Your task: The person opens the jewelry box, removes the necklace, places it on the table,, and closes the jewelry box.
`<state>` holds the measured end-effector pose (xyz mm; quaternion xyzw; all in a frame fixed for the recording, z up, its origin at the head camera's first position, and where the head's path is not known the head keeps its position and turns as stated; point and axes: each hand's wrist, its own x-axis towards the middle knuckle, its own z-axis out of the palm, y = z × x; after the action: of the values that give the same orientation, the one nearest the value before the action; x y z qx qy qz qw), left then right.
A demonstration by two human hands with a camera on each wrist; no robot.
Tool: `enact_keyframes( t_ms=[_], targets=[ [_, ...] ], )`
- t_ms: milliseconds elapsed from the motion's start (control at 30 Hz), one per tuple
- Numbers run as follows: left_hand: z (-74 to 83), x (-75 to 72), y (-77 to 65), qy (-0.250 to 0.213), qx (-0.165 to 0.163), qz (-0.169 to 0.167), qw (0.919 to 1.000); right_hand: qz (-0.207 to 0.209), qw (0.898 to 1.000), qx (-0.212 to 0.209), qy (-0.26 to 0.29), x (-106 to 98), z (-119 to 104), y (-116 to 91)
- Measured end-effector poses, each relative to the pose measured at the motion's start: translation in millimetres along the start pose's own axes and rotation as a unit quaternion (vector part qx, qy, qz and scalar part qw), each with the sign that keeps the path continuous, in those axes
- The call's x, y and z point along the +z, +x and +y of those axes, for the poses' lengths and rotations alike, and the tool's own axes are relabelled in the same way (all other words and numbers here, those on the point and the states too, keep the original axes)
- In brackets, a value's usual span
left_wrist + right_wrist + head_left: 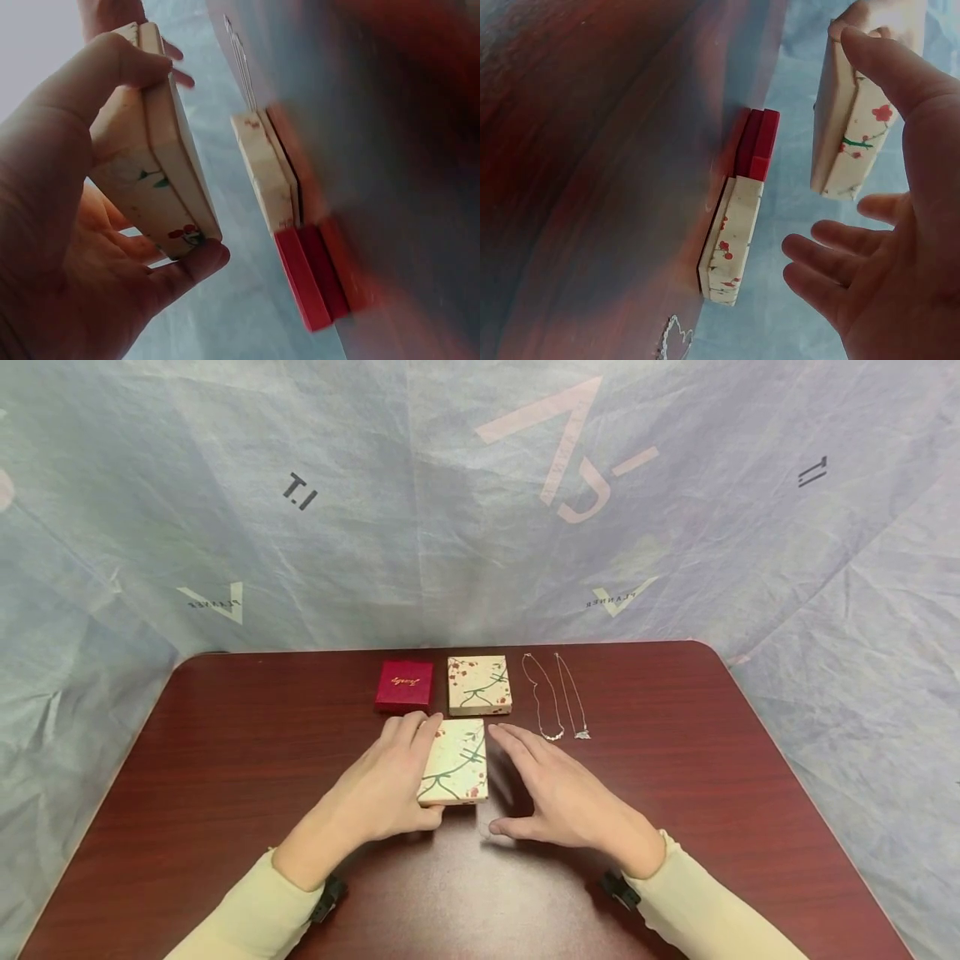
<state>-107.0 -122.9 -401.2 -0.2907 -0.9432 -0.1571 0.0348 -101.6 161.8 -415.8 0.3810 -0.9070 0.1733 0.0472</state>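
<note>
My left hand [378, 789] grips a cream floral gift box [457, 764] by its left side, thumb at the near edge and fingers round the far one. In the left wrist view this box [150, 165] is held up above the table level, its lid seam showing along the side. Across from it, my right hand [562, 793] has its fingers and thumb spread at the box's right side. The right wrist view shows those fingers extended, with nothing gripped between them, and the held box [855, 127] beyond.
Behind the hands, a red jewelry box [404, 687] with gold lettering sits beside a second cream floral box [478, 685]. Two thin necklaces lie to their right, one with a beaded front [553, 737], one with a small pendant [582, 734]. A grey cloth backdrop [420, 527] rises behind the table.
</note>
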Motion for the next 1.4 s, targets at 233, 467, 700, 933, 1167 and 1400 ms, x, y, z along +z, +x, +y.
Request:
enact_keyframes(
  t_ms=[233,467,700,933,1167,1400],
  targets=[
    [16.5,10.8,-0.1,0.016,0.028,0.004,0.9995,-0.017,0.999,0.003,0.039,1.5,-1.2,6.3],
    [25.9,17.6,-0.9,0.031,0.038,0.020,0.9986,-0.027,0.997,0.022,0.063,3.6,-1.7,6.5],
    [32.9,25.7,-1.8,0.037,0.029,0.016,0.9988,-0.030,0.996,0.024,0.077,7.5,-1.6,8.1],
    [35.1,33.4,-4.4,0.033,0.033,0.028,0.9985,-0.033,0.997,0.019,0.074,8.2,-0.6,6.7],
    [30.8,34.2,-6.7,0.001,0.032,0.022,0.9992,-0.030,0.997,0.018,0.075,7.6,1.7,4.3],
    [23.4,32.5,-7.9,-0.054,0.032,0.012,0.9979,-0.032,0.997,0.013,0.075,5.3,4.1,3.7]
  ],
)
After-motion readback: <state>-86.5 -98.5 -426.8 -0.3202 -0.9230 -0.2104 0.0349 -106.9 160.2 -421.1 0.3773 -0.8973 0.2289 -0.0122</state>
